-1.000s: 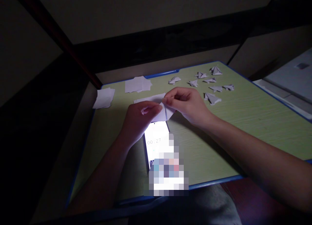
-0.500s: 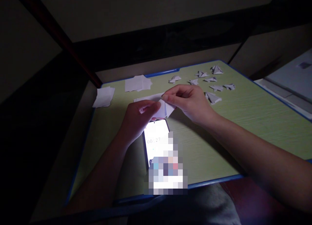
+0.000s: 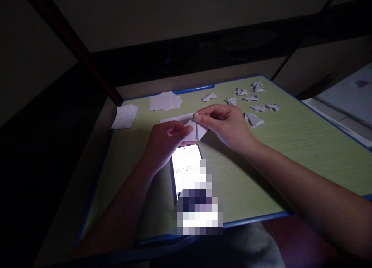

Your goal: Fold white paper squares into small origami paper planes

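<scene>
We've got the paper [image 3: 190, 134] up b/w both hands, approx. mid-surface, just beyond the phone's top end. Our L hand [image 3: 173, 138] grips it, thumb on top & fingers under; our R hand [image 3: 225, 122] pinches its upper corner b/w thumb & index. The paper's partly folded, w/ a crease or flap edge near the R fingers. Phone [image 3: 187, 159] lies face up nearest us, screen lit, reading 00:27, lower part blurred out. Behind our L hand there's a sheet [image 3: 171, 119], mostly hidden. Two paper piles sit farther back: the L pile [image 3: 124, 117] & the mid pile [image 3: 164, 101]. Eight small folded pcs [image 3: 254, 120] are spread back R on the green, blue-edged surface [image 3: 290, 152].
</scene>
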{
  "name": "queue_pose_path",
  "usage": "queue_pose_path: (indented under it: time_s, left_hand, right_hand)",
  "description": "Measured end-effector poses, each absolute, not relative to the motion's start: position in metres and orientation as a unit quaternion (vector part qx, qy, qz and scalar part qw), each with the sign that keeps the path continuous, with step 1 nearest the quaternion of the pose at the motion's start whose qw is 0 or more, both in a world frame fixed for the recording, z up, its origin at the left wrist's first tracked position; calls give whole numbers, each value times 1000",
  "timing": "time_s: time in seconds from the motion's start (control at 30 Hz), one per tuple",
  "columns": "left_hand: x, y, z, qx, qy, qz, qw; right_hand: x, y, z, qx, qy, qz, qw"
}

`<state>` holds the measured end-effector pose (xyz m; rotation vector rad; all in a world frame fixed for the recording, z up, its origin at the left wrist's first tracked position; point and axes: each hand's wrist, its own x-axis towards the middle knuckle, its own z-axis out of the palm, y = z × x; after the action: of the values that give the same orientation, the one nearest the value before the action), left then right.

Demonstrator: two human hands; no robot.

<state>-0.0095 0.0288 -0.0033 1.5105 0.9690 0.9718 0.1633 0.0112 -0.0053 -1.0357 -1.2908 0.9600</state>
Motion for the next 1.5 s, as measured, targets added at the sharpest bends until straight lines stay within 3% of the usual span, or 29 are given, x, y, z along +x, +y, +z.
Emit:
queue_pose_path:
  time_s: [0.27,0.93,1.5]
  left_hand:
    - [-12,34,-8,657,396,418,487]
    - [-11,32,-8,622,403,397,542]
    - [-13,31,-6,667,407,376,497]
  right_hand:
    - [169,11,-7,-444,-599,458,483]
    - [169,12,-7,-469,-569,473,482]
    - [167,11,-8,-478,-575,449,489]
